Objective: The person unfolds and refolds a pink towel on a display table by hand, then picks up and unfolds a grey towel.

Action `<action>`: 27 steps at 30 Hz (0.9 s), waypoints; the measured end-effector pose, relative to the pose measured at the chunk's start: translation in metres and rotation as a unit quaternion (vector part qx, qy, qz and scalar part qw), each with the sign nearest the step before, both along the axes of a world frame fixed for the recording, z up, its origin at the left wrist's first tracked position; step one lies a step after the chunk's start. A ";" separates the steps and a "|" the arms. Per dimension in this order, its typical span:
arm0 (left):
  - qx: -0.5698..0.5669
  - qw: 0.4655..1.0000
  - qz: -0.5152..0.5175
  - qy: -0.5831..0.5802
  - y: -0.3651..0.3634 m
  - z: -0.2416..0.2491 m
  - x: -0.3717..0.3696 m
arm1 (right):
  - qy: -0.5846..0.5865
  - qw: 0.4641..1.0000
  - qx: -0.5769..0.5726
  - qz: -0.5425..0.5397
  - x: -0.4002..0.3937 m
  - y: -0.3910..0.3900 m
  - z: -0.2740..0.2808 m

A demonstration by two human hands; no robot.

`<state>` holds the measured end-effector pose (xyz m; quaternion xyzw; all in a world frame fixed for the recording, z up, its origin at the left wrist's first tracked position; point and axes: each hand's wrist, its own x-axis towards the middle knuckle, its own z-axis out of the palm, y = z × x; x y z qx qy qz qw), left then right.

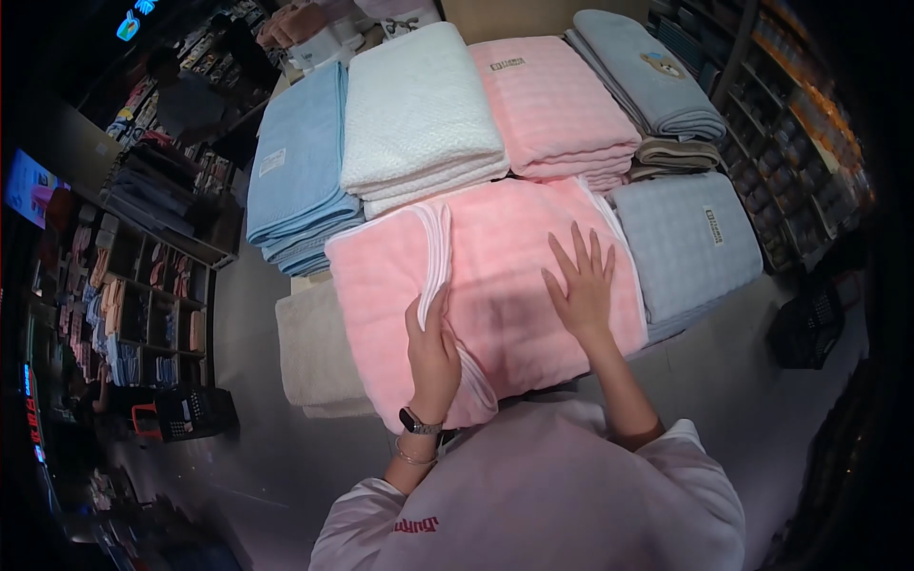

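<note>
A pink towel (505,238) with white-trimmed edges lies partly folded in front of me, on top of the display. My left hand (435,366), with a watch and a bracelet at its wrist, grips the towel's folded-over edge, where several layers of white trim run together. Flat on the right part of the same towel rests my right hand (583,285), fingers spread, holding nothing. What lies directly beneath the pink towel is hidden.
Around it are folded stacks: blue towels (300,162), white towels (419,105), pink towels (562,105), a grey bear-patched one (647,76), grey-blue towels (685,247) and a beige one (319,352). Black baskets (195,414) stand on the floor. A person (190,95) is at the back left.
</note>
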<state>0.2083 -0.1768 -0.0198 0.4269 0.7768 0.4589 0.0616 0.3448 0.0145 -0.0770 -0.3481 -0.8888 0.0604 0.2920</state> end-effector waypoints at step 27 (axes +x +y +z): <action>-0.119 0.960 0.167 0.191 -0.066 0.017 -0.178 | 0.149 0.972 -0.179 0.010 -0.053 0.051 0.055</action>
